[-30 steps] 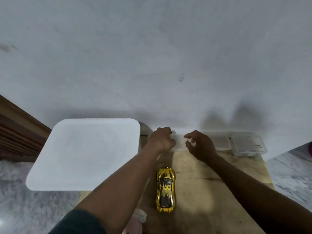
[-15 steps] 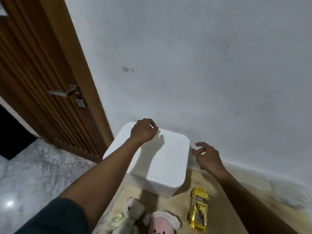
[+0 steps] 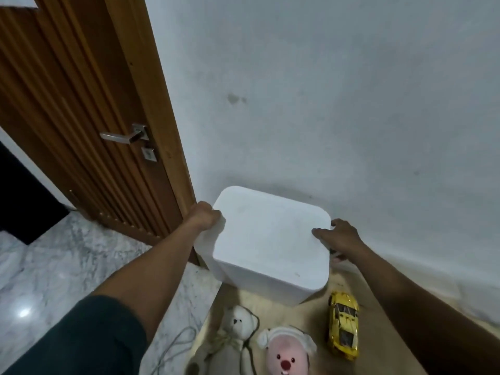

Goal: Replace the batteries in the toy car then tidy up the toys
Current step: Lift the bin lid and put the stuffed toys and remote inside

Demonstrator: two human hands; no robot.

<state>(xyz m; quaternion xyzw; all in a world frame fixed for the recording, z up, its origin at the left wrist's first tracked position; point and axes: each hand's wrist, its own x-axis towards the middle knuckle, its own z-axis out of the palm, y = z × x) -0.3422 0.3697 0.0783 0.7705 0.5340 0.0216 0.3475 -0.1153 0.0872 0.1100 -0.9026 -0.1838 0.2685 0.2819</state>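
Observation:
A white foam box (image 3: 267, 239) with its lid on stands at the table's far left corner against the wall. My left hand (image 3: 203, 215) grips its left edge, fingers curled round the lid. My right hand (image 3: 339, 235) holds the right edge, thumb on top of the lid and fingers down the side. Nearer to me, a shiny yellow toy car (image 3: 343, 324) lies on the wooden table (image 3: 305, 318). To the car's left lie a white teddy bear (image 3: 235, 336) and a pink plush toy with a white cap (image 3: 286, 355).
A wooden door (image 3: 70, 109) with a metal handle (image 3: 123, 136) stands to the left of the box. Marble floor (image 3: 54, 261) lies below it. The white wall (image 3: 338, 98) runs behind the table. A thin cord (image 3: 173, 347) hangs off the table's left edge.
My view swung left from the containers at the wall to the foam box. Both hands moved onto the box: the left went from above its lid to the left edge, the right reached its right edge.

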